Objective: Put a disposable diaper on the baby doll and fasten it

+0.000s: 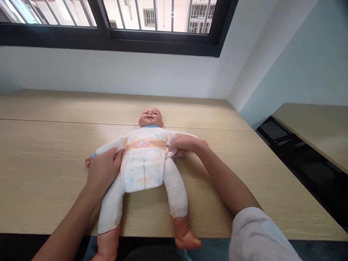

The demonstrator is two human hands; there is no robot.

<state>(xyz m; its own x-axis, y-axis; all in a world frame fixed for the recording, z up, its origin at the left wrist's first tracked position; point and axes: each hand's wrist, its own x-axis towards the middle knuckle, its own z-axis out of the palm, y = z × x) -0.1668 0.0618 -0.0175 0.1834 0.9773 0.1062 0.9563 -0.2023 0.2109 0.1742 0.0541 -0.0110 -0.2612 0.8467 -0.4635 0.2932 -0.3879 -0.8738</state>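
Observation:
A baby doll [175, 186] with a white cloth body lies on its back on the wooden table, head toward the window and feet over the near edge. A white diaper [144, 165] with an orange patterned waistband covers its front from chest to hips. My left hand [105, 166] is closed at the diaper's left side, thumb along its edge; its fingertips are partly hidden. On the other side, my right hand [186, 143] pinches the diaper's side edge near the end of the waistband. The doll's arms stretch out to both sides, partly behind my hands.
The pale wooden table [54, 145] has a seam running across it and meets a white wall [136, 72] at the back. Above is a dark-framed window [163, 41] with bars outside. Another wooden surface [312, 127] with a dark side stands at the right.

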